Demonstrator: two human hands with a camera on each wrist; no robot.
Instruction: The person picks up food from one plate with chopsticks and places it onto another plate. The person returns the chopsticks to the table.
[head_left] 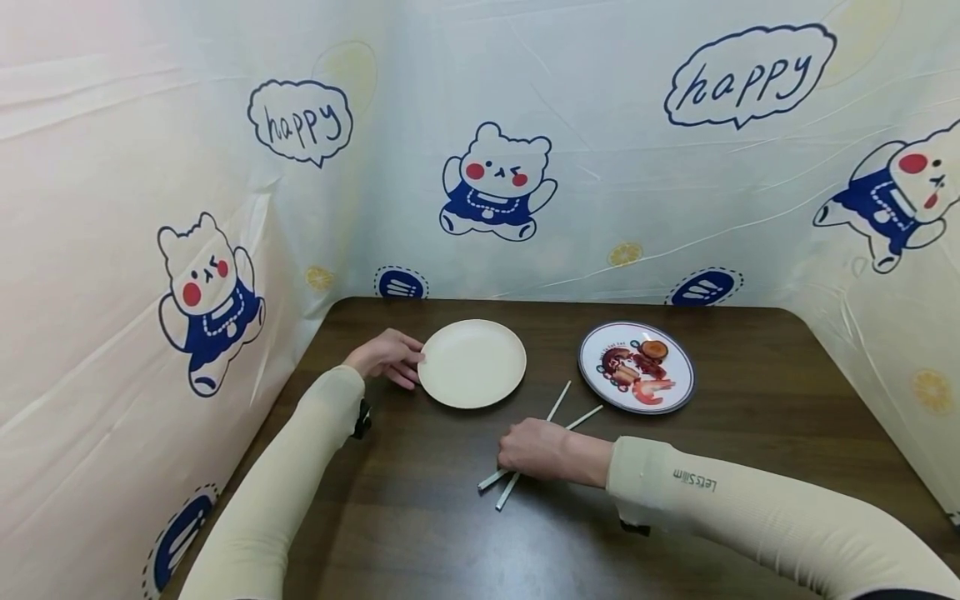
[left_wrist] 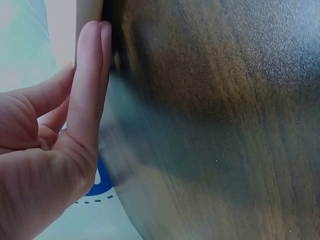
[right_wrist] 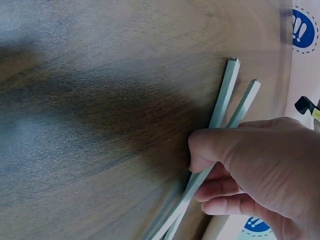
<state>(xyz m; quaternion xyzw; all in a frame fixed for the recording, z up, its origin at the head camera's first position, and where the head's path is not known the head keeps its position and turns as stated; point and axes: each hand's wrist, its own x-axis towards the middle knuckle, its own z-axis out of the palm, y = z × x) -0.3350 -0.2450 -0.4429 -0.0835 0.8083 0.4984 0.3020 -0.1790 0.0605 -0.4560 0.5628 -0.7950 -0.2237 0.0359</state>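
At the far left of the table, my left hand (head_left: 387,357) pinches the left rim of a plain cream plate (head_left: 472,364). The left wrist view has the thumb of my left hand (left_wrist: 60,145) at the plate's edge (left_wrist: 85,25), the fingers along its other side. Near the middle of the table, my right hand (head_left: 534,450) grips two pale green chopsticks (head_left: 558,400), which cross at an angle. Seen from the right wrist, the thumb and fingers of my right hand (right_wrist: 260,170) close around the chopsticks (right_wrist: 226,90), low over the wood.
A white, blue-rimmed plate (head_left: 637,368) printed with food pictures lies at the back right. The brown wooden table (head_left: 420,517) is bordered by a pale curtain (head_left: 600,167) with cartoon bears at the back and sides.
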